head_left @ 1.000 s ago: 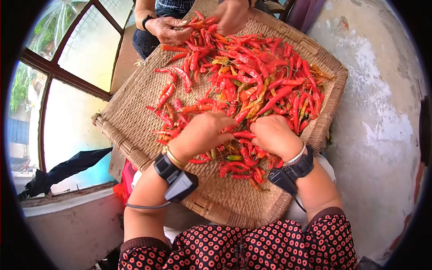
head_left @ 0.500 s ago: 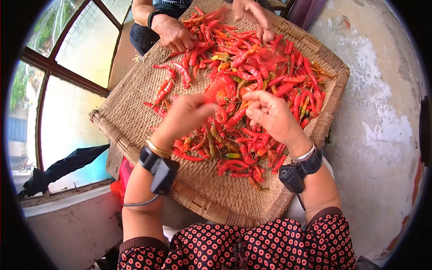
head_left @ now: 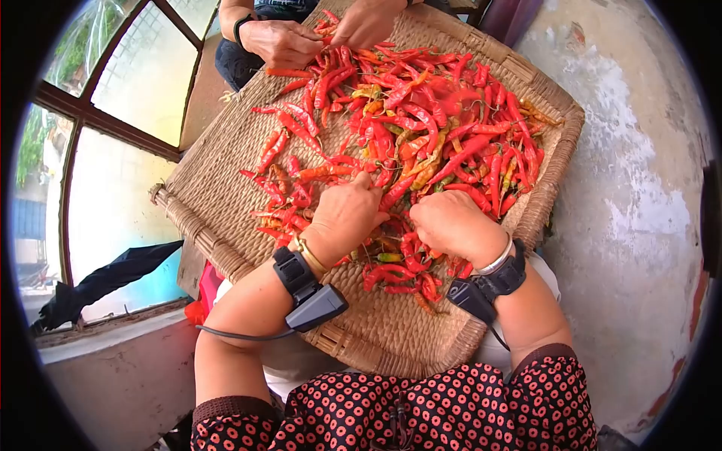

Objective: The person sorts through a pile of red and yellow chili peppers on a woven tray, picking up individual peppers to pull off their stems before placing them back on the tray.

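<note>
Left hand (head_left: 347, 213) and right hand (head_left: 452, 224) press down, side by side, into red chillies (head_left: 421, 128) on a woven tray (head_left: 226, 161). Another person's hands (head_left: 282, 39) pick chillies beyond them.

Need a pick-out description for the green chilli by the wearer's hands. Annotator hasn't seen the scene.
Start at the big woven tray heaped with red chillies. At its near side the left hand and right hand rest in the pile; just below the gap between them lies the green chilli. It is short and plainly green, while its neighbours there are all red.

Red chillies (head_left: 421, 128) (few grn/orange) heaped on woven tray (head_left: 376, 331).
</note>
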`<state>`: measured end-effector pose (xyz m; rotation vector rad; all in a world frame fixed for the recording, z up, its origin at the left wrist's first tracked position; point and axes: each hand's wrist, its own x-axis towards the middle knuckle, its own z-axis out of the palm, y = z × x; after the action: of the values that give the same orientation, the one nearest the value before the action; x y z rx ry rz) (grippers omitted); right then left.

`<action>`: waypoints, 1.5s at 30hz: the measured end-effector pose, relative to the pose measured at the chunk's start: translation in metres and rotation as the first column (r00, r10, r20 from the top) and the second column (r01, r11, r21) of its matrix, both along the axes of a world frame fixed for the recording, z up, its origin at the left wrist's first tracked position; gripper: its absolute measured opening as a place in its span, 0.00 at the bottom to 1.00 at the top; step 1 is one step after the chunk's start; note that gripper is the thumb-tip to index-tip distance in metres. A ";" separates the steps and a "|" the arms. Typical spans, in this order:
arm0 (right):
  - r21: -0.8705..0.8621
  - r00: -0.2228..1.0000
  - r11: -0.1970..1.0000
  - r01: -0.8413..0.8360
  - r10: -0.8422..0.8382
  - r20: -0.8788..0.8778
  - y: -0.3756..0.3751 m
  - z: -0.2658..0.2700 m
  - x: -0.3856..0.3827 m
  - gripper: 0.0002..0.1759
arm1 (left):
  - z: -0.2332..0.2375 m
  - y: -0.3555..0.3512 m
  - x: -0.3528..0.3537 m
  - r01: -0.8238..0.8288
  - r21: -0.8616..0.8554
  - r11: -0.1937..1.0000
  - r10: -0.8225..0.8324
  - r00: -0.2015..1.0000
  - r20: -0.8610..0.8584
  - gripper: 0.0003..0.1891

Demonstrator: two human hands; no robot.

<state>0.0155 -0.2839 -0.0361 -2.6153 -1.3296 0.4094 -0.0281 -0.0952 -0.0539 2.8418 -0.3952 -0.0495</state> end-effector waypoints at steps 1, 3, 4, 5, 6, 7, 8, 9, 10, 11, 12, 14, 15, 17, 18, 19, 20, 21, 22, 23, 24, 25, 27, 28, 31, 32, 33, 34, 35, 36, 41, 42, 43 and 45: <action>0.000 1.000 1.000 -0.003 0.003 -0.002 0.000 0.003 0.001 0.09 | -0.002 0.000 0.000 -0.003 0.000 1.000 0.003 1.000 -0.002 0.14; -0.020 0.995 1.000 -0.012 0.010 -0.104 0.001 0.017 0.003 0.10 | -0.005 0.001 0.003 0.006 0.029 1.000 -0.004 0.998 -0.063 0.13; -0.033 0.989 0.998 -0.045 0.040 -0.145 0.001 0.019 0.002 0.10 | -0.004 0.003 0.003 0.004 0.026 1.000 -0.002 0.998 -0.065 0.13; -0.037 0.988 0.998 -0.047 0.041 -0.146 0.001 0.018 0.001 0.10 | -0.001 0.008 0.002 0.023 -0.128 0.991 -0.023 1.000 0.008 0.12; -0.076 0.990 0.995 -0.072 0.062 -0.126 0.002 0.016 -0.001 0.09 | 0.004 0.012 0.003 0.054 -0.276 0.960 -0.031 0.996 0.085 0.11; -0.113 0.991 0.989 -0.095 0.083 -0.109 0.003 0.014 -0.002 0.09 | 0.009 0.018 0.004 0.053 -0.278 0.959 -0.031 0.996 0.083 0.11; -0.113 0.991 0.989 -0.096 0.084 -0.109 0.003 0.011 -0.003 0.09 | 0.015 0.025 0.006 -0.042 -0.472 0.880 -0.012 0.994 -0.111 0.10; -0.139 0.993 0.987 -0.086 0.074 -0.091 0.003 0.006 -0.004 0.09 | 0.024 0.032 0.007 -0.170 -0.623 0.763 -0.034 0.953 -0.302 0.09; -0.163 0.995 0.984 -0.075 0.064 -0.072 0.004 0.004 -0.004 0.09 | 0.039 0.039 0.006 -0.280 -0.658 0.699 -0.030 0.908 -0.418 0.07; -0.159 0.995 0.985 -0.073 0.062 -0.073 0.004 0.004 -0.004 0.09 | 0.049 0.048 0.006 -0.456 -0.621 0.638 0.016 0.813 -0.582 0.07; -0.154 0.996 0.986 -0.066 0.057 -0.064 0.004 0.003 -0.003 0.08 | 0.048 0.058 0.007 -0.469 -0.663 0.584 0.066 0.841 -0.537 0.07; -0.146 0.997 0.988 -0.059 0.052 -0.052 0.003 0.004 -0.001 0.08 | 0.046 0.076 0.007 -0.456 -0.730 0.508 0.167 0.884 -0.436 0.07; -0.069 0.997 0.997 -0.027 0.022 -0.071 0.003 0.006 0.001 0.08 | 0.045 0.085 0.009 -0.434 -0.755 0.492 0.214 0.900 -0.379 0.07; 0.010 0.995 1.000 0.012 -0.011 -0.094 0.003 0.011 0.004 0.08 | 0.032 0.103 0.014 -0.463 -0.740 0.488 0.277 0.886 -0.372 0.09; 0.081 0.984 0.994 0.074 -0.059 -0.170 0.004 0.015 0.006 0.08 | 0.031 0.104 0.015 -0.432 -0.565 0.703 0.464 0.881 -0.097 0.10; 0.146 0.963 0.979 0.141 -0.102 -0.250 0.005 0.016 0.007 0.08 | 0.032 0.104 0.015 -0.448 -0.319 0.835 0.525 0.821 0.224 0.10; 0.220 0.956 0.962 0.161 -0.097 -0.275 0.006 0.012 0.009 0.10 | 0.032 0.099 0.016 -0.477 -0.174 0.862 0.503 0.757 0.417 0.11; 0.225 0.957 0.960 0.164 -0.100 -0.272 0.008 0.013 0.009 0.10 | 0.031 0.091 0.015 -0.472 -0.171 0.865 0.497 0.758 0.422 0.11; 0.297 0.928 0.923 0.244 -0.133 -0.349 0.011 0.017 0.009 0.10 | 0.029 0.083 0.013 -0.395 -0.237 0.887 0.456 0.830 0.323 0.11; 0.359 0.892 0.875 0.324 -0.155 -0.425 0.013 0.020 0.010 0.10 | 0.028 0.074 0.010 -0.321 -0.310 0.895 0.397 0.890 0.225 0.11; 0.424 0.799 0.791 0.440 -0.130 -0.587 0.013 0.016 0.009 0.12 | 0.029 0.064 0.006 -0.156 -0.288 0.945 0.197 0.973 0.120 0.12; 0.425 0.801 0.791 0.439 -0.130 -0.584 0.014 0.018 0.011 0.12 | 0.030 0.053 0.002 0.013 -0.285 0.958 -0.013 1.000 0.003 0.12; 0.392 0.352 0.525 0.756 0.180 -0.919 0.014 0.023 0.012 0.17 | 0.024 0.033 -0.001 0.292 -0.280 0.914 -0.312 0.950 -0.028 0.15; 0.458 0.404 0.485 0.745 0.218 -0.888 0.016 0.021 0.014 0.23 | 0.023 0.025 -0.008 0.217 -0.168 0.962 -0.243 0.959 -0.147 0.15; 0.462 0.777 0.695 0.551 -0.225 -0.588 0.010 0.020 0.017 0.23 | 0.020 0.017 -0.011 0.245 0.056 0.968 -0.235 0.962 -0.142 0.18; 0.410 0.924 0.833 0.373 -0.293 -0.246 0.006 0.021 0.019 0.20 | 0.017 0.018 -0.010 0.266 0.055 0.962 -0.258 0.958 -0.128 0.15; 0.403 0.924 0.837 0.371 -0.290 -0.248 0.004 0.019 0.018 0.20 | 0.014 0.019 -0.009 0.262 0.048 0.964 -0.254 0.958 -0.131 0.15; 0.437 0.938 0.831 0.346 -0.312 -0.148 0.002 0.017 0.019 0.16 | 0.011 0.021 -0.007 0.276 0.057 0.959 -0.271 0.959 -0.088 0.14; 0.468 0.942 0.825 0.316 -0.333 -0.048 0.001 0.016 0.019 0.13 | 0.010 0.023 -0.005 0.289 0.066 0.955 -0.286 0.957 -0.047 0.12; 0.415 0.945 0.850 0.323 -0.312 -0.097 -0.001 0.022 0.019 0.12 | 0.013 0.023 -0.003 0.235 0.076 0.969 -0.224 0.965 -0.137 0.09; -0.084 0.988 0.993 -0.088 0.077 -0.132 -0.009 0.020 -0.004 0.16 | 0.027 0.050 0.006 0.219 -0.396 0.892 -0.233 0.972 0.014 0.08; -0.092 0.990 0.989 -0.113 0.104 -0.099 -0.007 0.018 -0.011 0.14 | 0.034 0.053 0.006 0.141 -0.501 0.854 -0.179 0.983 -0.028 0.08; -0.100 0.989 0.986 -0.136 0.130 -0.067 -0.004 0.014 -0.015 0.13 | 0.038 0.056 0.007 0.060 -0.596 0.800 -0.130 0.989 -0.076 0.08; -0.135 0.991 0.982 -0.133 0.130 -0.031 0.002 0.006 -0.017 0.11 | 0.033 0.068 0.011 0.023 -0.563 0.826 -0.062 0.997 -0.050 0.08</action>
<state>-0.0012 -0.2824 -0.0297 -2.6301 -1.5242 0.5668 -0.0167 -0.0271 -0.0213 2.2375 -0.3828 -0.0292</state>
